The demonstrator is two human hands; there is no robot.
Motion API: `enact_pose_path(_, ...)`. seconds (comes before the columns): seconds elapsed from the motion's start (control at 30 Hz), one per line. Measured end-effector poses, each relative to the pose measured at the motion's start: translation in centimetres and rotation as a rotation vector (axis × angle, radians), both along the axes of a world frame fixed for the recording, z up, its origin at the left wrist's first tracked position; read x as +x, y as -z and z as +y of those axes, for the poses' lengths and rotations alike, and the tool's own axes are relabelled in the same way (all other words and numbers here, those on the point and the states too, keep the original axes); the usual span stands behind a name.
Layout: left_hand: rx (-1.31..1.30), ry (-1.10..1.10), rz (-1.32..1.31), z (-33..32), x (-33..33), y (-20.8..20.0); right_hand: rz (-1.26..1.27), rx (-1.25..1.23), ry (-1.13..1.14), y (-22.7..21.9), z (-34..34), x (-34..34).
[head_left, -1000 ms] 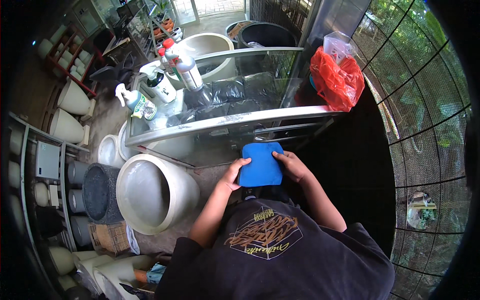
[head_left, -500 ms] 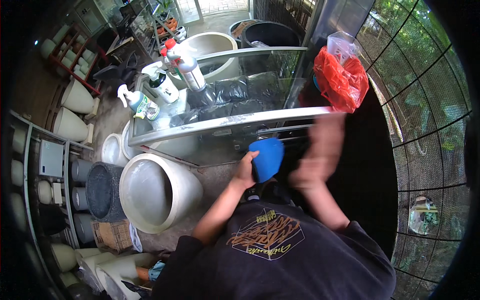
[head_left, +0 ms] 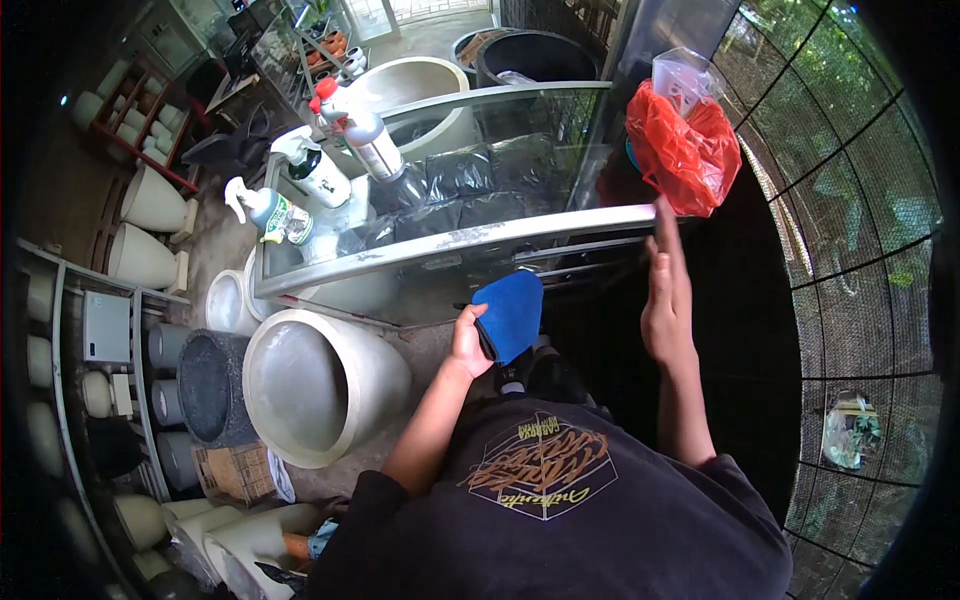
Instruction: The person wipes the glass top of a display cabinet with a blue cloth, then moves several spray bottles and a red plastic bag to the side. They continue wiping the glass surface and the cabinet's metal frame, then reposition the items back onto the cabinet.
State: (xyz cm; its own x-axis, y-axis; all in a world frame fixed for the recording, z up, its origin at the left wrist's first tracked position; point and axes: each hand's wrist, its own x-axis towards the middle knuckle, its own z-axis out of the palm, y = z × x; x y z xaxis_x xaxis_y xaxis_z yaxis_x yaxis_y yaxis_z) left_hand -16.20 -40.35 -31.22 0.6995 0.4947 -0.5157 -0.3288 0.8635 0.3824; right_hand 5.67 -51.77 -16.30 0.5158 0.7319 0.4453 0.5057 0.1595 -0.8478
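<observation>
My left hand grips a folded blue cloth with a dark edge, thumb over its near side. The cloth is in front of my chest, on the near side of a glass display case with a metal frame. Farther right, my right hand is raised with its fingers stretched out, holding nothing. Its fingertips are slightly blurred near the right end of the frame, just below a red plastic bag; whether they touch the frame I cannot tell.
Two spray bottles, a white-green one and a dark one, stand on the case beside a red-capped bottle. A large pale planter lies at my left, by a dark planter. Wire mesh runs along the right.
My right hand has gone from a blurred pose near the cloth to upright and outstretched, farther right. The blue cloth in my left hand has shifted slightly left.
</observation>
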Motion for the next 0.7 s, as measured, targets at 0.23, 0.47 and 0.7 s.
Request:
enact_pose_path(0.23,0.053,0.019,-0.093,0.2,4.4,-0.9,-0.07,-0.61,-0.243,17.1,-0.3,-4.3)
enact_pose_path(0.47,-0.021,-0.065,-0.124,0.3,1.1,-5.0,0.957,-1.004,-0.283,27.2,-7.5,2.9)
enact_pose_path(0.7,0.025,-0.074,-0.139,-0.5,2.9,-4.8,1.019,-0.314,-0.209,9.1,-0.4,-1.5)
